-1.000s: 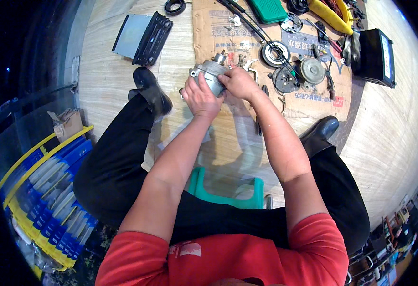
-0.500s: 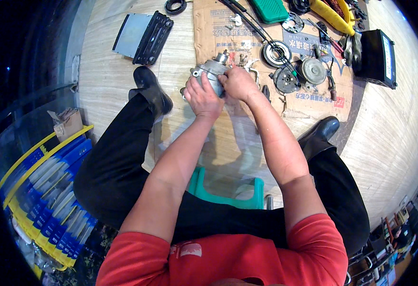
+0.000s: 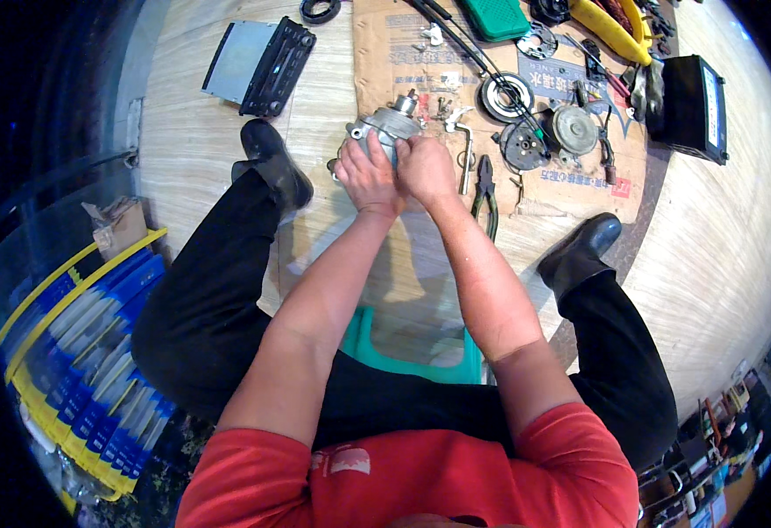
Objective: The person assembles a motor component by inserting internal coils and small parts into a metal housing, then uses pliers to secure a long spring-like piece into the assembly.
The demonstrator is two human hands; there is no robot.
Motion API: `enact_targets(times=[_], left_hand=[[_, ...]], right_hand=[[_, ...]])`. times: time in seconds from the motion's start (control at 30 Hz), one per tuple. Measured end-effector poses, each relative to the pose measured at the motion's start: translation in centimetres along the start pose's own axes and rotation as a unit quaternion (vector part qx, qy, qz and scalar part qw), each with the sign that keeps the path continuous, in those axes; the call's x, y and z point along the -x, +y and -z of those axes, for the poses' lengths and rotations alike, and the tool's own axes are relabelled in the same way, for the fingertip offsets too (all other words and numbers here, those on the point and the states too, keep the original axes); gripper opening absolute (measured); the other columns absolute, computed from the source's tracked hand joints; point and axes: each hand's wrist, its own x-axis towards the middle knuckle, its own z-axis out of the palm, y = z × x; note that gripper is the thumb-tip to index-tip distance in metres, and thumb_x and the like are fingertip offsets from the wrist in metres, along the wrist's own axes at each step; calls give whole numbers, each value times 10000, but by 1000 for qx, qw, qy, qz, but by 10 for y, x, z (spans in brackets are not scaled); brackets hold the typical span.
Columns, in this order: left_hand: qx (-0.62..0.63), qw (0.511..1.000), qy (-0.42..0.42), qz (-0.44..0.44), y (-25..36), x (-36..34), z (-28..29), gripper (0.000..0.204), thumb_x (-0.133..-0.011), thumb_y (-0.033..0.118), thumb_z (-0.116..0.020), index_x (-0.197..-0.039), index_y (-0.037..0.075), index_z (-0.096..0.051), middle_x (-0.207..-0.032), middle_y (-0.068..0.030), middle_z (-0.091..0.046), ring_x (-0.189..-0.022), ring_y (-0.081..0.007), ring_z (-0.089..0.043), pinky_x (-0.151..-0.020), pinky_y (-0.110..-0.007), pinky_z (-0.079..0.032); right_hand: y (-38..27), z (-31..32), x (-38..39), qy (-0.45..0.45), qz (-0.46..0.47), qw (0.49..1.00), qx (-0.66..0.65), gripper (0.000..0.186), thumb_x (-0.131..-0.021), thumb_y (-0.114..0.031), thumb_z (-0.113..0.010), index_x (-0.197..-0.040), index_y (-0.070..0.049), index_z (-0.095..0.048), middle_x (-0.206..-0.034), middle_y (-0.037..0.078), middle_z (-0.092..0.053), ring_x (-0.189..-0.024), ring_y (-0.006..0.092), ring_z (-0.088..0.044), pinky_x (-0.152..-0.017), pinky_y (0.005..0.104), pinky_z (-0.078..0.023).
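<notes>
At far left I have a yellow rack with blue packs standing in rows, probably filed upright so each can be drawn out singly. Right of it, a radio lies on the bare floor, apart from the metal parts. The grey housing is ahead of the person, at the cardboard's left edge, its narrow spout pointing away; I can't tell whether it rests or is lifted. The left hand holds it, fingers laid over its near side, I judge to steady it. The right hand is bunched narrow against its right side; its fingertips are hidden, so I can't tell what they pinch. Just right, a hex key and pliers lie within easy reach. Beyond, the cardboard carries a motor, likely spread there to keep grease off the floor. A battery stands at far right.
</notes>
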Motion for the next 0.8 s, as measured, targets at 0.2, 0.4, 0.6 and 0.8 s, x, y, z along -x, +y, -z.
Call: enact_targets(times=[0.2,0.4,0.6,0.8], left_hand=[[21,1000,-5,20,0,0,-5,576,-869,292,-594,-1351,71,-368,-1323,-244,-406,-1233,-372,-416,-1015,-504,-304],[-1,999,13,33,-8,-1,-16,498,-916,351,-532,-1328,97,-417,-1299,-201,-455,-1209,-350,-449,-989,-483,-345],[-26,999,-43,18,0,0,-3,738,-796,370,-690,-1370,64,-342,-1332,-251,-385,-1268,-384,-373,-1030,-511,-281],[76,996,-40,30,-12,-6,20,1017,-614,430,-833,-1394,42,-308,-1269,-237,-425,-1181,-383,-424,-1020,-518,-292]], right_hand=[[-5,-14,9,50,-50,996,-62,344,-904,-287,-549,-835,23,-682,-777,288,-634,-785,446,-635,-757,499,-501],[-5,-33,15,66,-57,990,-114,349,-911,-275,-537,-817,31,-677,-774,300,-628,-772,461,-631,-733,512,-499],[24,-1,-7,-52,-3,997,-61,393,-890,-344,-584,-883,35,-686,-820,287,-645,-801,411,-654,-752,449,-507],[91,56,-3,15,-9,994,108,322,-877,-349,-584,-898,-55,-712,-883,220,-674,-844,394,-653,-777,480,-515]])
